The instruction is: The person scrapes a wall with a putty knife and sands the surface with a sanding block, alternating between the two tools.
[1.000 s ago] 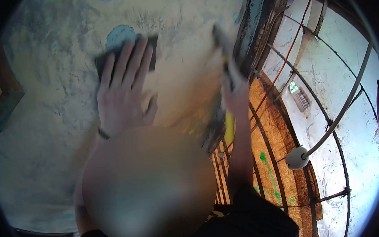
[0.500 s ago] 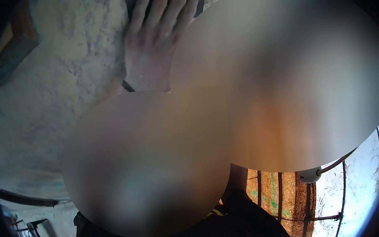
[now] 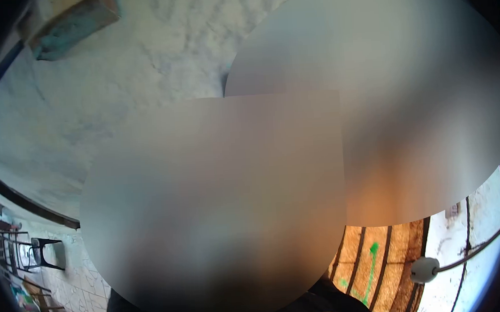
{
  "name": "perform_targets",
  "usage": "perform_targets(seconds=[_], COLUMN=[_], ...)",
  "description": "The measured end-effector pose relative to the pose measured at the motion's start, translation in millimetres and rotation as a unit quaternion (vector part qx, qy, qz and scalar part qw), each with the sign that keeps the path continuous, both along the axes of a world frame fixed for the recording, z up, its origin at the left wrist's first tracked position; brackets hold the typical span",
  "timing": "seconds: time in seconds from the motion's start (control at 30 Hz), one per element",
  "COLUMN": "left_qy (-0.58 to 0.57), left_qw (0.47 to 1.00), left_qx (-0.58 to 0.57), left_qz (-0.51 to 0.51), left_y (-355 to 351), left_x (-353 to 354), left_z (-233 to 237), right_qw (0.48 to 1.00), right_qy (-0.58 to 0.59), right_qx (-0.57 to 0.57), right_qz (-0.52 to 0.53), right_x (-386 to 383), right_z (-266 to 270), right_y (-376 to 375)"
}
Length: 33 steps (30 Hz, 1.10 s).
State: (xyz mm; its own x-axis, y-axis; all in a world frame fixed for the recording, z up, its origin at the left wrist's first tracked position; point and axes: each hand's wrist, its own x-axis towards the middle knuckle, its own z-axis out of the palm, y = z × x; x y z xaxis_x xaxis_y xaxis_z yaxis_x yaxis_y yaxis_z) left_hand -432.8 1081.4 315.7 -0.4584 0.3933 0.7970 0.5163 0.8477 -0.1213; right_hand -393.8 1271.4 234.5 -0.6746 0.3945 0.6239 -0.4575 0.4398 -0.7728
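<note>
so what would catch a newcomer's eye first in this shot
The rough, pale plaster wall fills the upper left, mottled with bluish patches. At lower right an orange board with a green paint streak sits behind dark bars, with a white knob on a cable beside it. The middle is blurred and no hands show.

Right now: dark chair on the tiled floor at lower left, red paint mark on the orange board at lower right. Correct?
Not quite. The paint mark on the orange board at lower right is green, not red, as the head view shows. The rest holds: the dark chair stands on the tiled floor at lower left.
</note>
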Motion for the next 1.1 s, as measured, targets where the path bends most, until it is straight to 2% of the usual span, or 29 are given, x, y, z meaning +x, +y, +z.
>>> perform_targets(seconds=[0.1, 0.13, 0.2, 0.23, 0.33, 0.4, 0.43, 0.47, 0.5, 0.57, 0.63, 0.7, 0.73, 0.8, 0.83, 0.87, 0.93, 0.97, 1.03, 1.07, 1.1], left_qy=[0.021, 0.056, 0.123, 0.156, 0.175, 0.029, 0.029, 0.03, 0.033, 0.06, 0.109, 0.189, 0.158, 0.088, 0.06, 0.067, 0.077, 0.067, 0.161, 0.17, 0.18], left_qw=[0.999, 0.998, 0.989, 0.982, 0.985, 0.998, 0.998, 0.998, 0.998, 0.997, 0.992, 0.98, 0.987, 0.996, 0.997, 0.997, 0.996, 0.994, 0.986, 0.985, 0.982], left_qx=[-0.046, -0.02, 0.029, 0.055, 0.008, -0.055, -0.057, -0.059, -0.06, -0.016, 0.021, 0.059, 0.029, -0.034, -0.05, -0.045, -0.025, 0.011, 0.048, 0.032, 0.016], left_qz=[-0.008, -0.034, -0.078, -0.095, 0.001, 0.003, -0.003, -0.01, -0.017, -0.055, -0.057, -0.027, -0.012, 0.002, 0.008, -0.005, -0.032, -0.085, -0.02, 0.016, 0.053], left_y=[-10, -6, 11, 17, 14, 6, 2, -3, -9, -7, 0, 5, 1, -1, -5, -5, -9, -7, -10, -10, -10], left_x=[-3, -8, -27, -35, -33, -6, -3, -2, -4, -10, -22, -39, -35, -16, -7, -7, -8, -11, -26, -22, -18], left_z=[18, 33, 90, 104, 73, 17, 0, -12, -15, 28, 66, 84, 71, 15, -10, -5, 24, 50, 80, 76, 72], right_qw=[0.991, 0.983, 0.98, 0.98, 0.98, 0.98, 0.985, 0.999, 0.991, 0.977, 0.995, 0.997, 0.997, 0.998, 0.999, 0.995, 0.997, 0.997, 0.998, 0.999, 0.998], right_qy=[-0.022, -0.043, -0.041, -0.041, -0.024, -0.026, -0.075, -0.007, 0.067, 0.098, -0.004, 0.025, 0.035, -0.037, 0.02, 0.077, 0.048, 0.029, 0.02, 0.023, -0.026], right_qx=[-0.09, -0.124, -0.141, -0.156, -0.181, -0.193, -0.151, -0.032, 0.087, 0.17, 0.099, 0.062, 0.049, -0.029, -0.02, -0.014, -0.049, -0.06, -0.049, -0.028, -0.061], right_qz=[0.098, 0.126, 0.133, 0.116, 0.077, 0.034, 0.016, -0.029, -0.073, -0.082, -0.012, -0.027, -0.037, -0.032, -0.039, -0.054, -0.035, -0.037, -0.025, -0.013, 0.016], right_x=[18, 28, 36, 40, 33, 27, 28, 21, 10, 7, 19, 8, 6, 9, 5, 5, 14, 17, 12, 8, 23], right_z=[1, 6, 15, 25, 25, 14, -7, -33, -60, -95, -117, -102, -92, -80, -76, -76, -78, -66, -52, -46, -25], right_y=[-24, -33, -52, -63, -70, -60, -45, -37, -32, -35, -54, -61, -56, -46, -45, -44, -44, -51, -51, -47, -55])
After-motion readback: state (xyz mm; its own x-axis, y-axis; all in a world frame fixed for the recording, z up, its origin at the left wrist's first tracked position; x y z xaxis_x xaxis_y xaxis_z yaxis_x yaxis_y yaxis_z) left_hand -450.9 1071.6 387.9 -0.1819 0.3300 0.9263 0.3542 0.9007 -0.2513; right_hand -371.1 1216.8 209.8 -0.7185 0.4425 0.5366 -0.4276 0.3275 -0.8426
